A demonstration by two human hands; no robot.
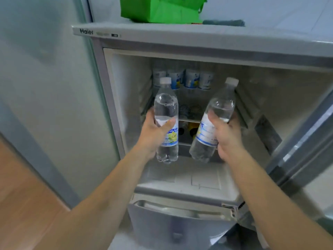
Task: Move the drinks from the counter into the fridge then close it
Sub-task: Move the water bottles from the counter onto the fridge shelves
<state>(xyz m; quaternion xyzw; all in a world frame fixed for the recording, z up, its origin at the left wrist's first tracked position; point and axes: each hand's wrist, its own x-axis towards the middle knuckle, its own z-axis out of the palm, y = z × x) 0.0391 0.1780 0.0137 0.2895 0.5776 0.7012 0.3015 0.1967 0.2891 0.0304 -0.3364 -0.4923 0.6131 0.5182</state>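
Holding two clear plastic drink bottles w/ white caps in front of the open grey fridge (pixel 180 40): my left hand (pixel 155 130) is wrapped round the label of the upright left bottle (pixel 166 112), my right hand (pixel 225 136) is closed round the right bottle (pixel 214 121), which tilts right. Both sit just outside the compartment, approx level w/ the wire shelf (pixel 191 107). More labelled bottles (pixel 183 78) line the back.

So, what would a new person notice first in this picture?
Two clear bottles in front of the open fridge: the left hand holds the upright bottle, the right hand the tilted bottle. Behind them, a row of bottles stands at the back; a green bag sits on top.
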